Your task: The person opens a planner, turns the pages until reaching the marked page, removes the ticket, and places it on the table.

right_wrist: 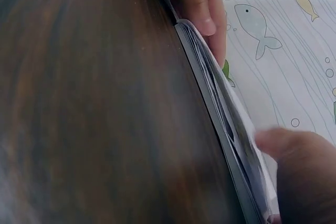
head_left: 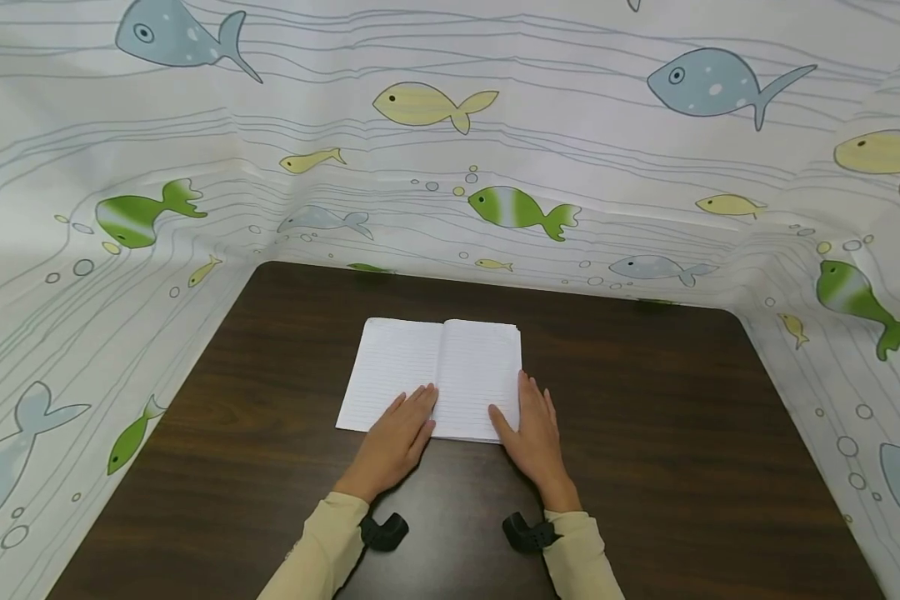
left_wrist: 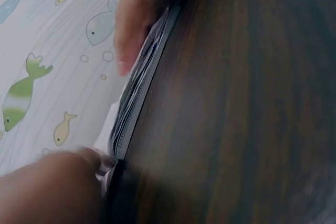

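An open notebook [head_left: 476,367] with lined white pages lies flat on the dark wooden table. My left hand [head_left: 397,437] rests with straight fingers on the lower part of the left page, fingertips close to the centre fold. At the right edge lies my right hand [head_left: 534,429], its thumb on the right page and its fingers along the notebook's side. In the left wrist view the stacked page edges [left_wrist: 139,93] show between both hands. The right wrist view shows the same lower edge of the notebook [right_wrist: 215,93], with the right thumb [right_wrist: 278,142] over the page.
The brown wooden table [head_left: 667,467] extends around the notebook. A white sheet [head_left: 607,167] printed with fish stands along the back and both sides. Black wrist devices [head_left: 384,532] sit at both cream sleeves [head_left: 318,542].
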Available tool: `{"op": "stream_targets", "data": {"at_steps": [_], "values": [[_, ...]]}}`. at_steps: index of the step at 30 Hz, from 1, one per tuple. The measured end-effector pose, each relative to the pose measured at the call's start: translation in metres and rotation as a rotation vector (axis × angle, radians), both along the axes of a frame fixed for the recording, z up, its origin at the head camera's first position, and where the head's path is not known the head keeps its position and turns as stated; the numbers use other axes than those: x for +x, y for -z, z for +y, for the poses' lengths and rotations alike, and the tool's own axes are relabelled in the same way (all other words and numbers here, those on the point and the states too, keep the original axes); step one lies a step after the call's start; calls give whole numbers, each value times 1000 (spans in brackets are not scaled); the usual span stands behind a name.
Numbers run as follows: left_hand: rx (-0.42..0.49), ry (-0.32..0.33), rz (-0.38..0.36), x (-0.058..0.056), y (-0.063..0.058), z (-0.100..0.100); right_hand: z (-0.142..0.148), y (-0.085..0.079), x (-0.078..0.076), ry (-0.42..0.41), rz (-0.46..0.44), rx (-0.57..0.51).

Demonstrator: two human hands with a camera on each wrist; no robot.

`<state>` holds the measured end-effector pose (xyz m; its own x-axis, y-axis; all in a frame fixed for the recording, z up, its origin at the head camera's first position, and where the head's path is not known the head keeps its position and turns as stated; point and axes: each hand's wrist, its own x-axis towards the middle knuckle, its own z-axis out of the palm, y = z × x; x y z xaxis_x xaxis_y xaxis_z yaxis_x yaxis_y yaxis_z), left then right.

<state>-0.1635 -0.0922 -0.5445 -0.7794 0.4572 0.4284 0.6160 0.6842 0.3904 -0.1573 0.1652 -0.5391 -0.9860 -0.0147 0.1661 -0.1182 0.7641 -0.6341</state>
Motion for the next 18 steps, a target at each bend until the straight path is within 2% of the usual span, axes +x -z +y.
{"op": "stream_targets", "data": {"at_steps": [2,4,14,18], "values": [[-25,17,-46,1,-1,0,-1,-1,-1,0,-20,24],[-6,17,-69,1,-1,0,-1,-3,-1,-2,-36,43],[2,19,-50,2,-2,2,-1,-5,3,-47,12,7],[-50,10,-134,4,-2,1,-1,-5,3,-44,20,-25]]}}
